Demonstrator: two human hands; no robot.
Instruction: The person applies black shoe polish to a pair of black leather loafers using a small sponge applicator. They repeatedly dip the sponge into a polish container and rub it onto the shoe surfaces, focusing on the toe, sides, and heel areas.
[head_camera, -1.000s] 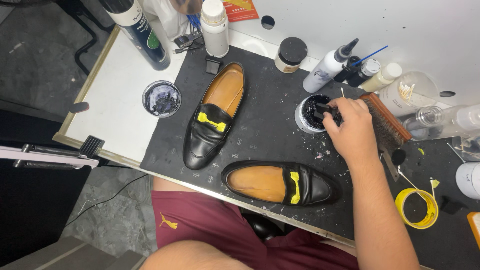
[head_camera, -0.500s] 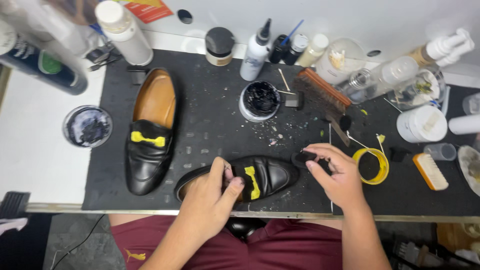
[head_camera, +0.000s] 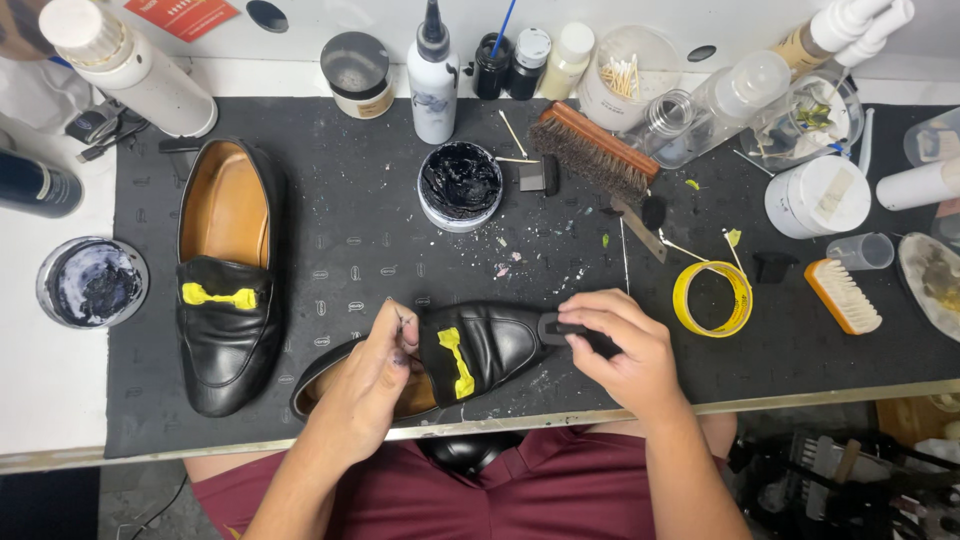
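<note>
Shoe: black loafer (head_camera: 480, 345) with yellow tape, lying near the desk's front edge on a black mat (head_camera: 360, 250).
Left hand (head_camera: 370, 385): fingers clamped on the shoe's opening; covers the heel.
Right hand (head_camera: 620, 350): fingers pinched on a small black applicator (head_camera: 553, 327) touching the toe.
Around: second loafer (head_camera: 225, 270) at left; open polish jar (head_camera: 460, 185) and brush (head_camera: 595, 150) behind; tape roll (head_camera: 712, 298) at right.
Hidden: applicator's tip, hard to make out.

Left hand (head_camera: 368, 375) reaching in from the near edge, forearm angled up and rightward, fingers (head_camera: 400, 325) curled with dark-stained tips, thumb spread. Right hand (head_camera: 620, 350) to the right of it, palm down, wrist bent, fingers pinched together at the left, forearm running back to the near edge.
</note>
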